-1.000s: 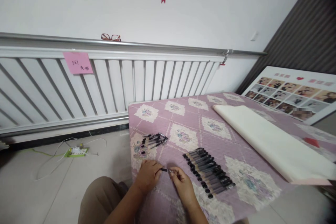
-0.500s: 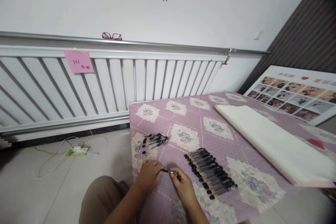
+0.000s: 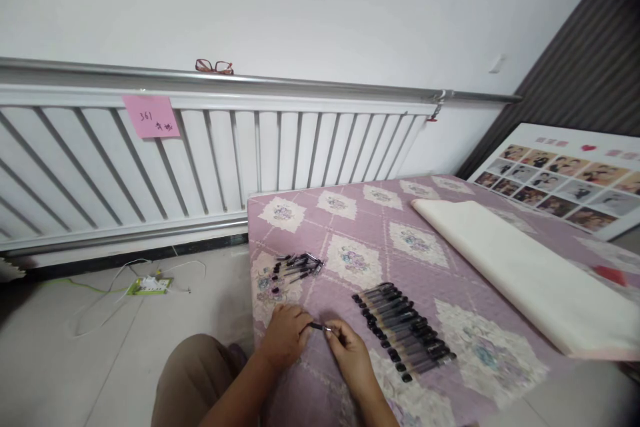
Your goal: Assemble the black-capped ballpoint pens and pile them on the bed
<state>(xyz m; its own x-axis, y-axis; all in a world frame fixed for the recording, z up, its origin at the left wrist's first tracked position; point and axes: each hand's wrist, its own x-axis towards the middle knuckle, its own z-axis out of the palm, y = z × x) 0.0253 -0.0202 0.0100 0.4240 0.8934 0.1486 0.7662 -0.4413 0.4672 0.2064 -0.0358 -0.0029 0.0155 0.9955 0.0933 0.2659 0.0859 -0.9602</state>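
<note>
Between my two hands, low over the bed's near left part, is a slim black pen [image 3: 317, 325] with a silvery end. My left hand [image 3: 286, 335] pinches its dark end, and the fingers of my right hand [image 3: 346, 345] are closed at the silvery end. Much of the pen is covered by my fingers. Just beyond my left hand lies a loose pile of thin black and silvery pen pieces [image 3: 299, 268]. To the right of my right hand, several black-ended pens [image 3: 403, 327] with greyish, see-through barrels lie side by side in a slanted row.
A purple flowered cover [image 3: 335, 293] spreads over the bed, with a folded cream cloth [image 3: 505, 267] on its right. Behind stands a white radiator [image 3: 290, 147]; glasses [image 3: 214, 67] rest on its pipe. A power strip [image 3: 150, 285] with cables lies on the floor at left. A photo board [image 3: 555, 177] leans at right.
My hands keep nearly the same pose around the pen. The view has shifted very slightly; the pile and the row are unchanged.
</note>
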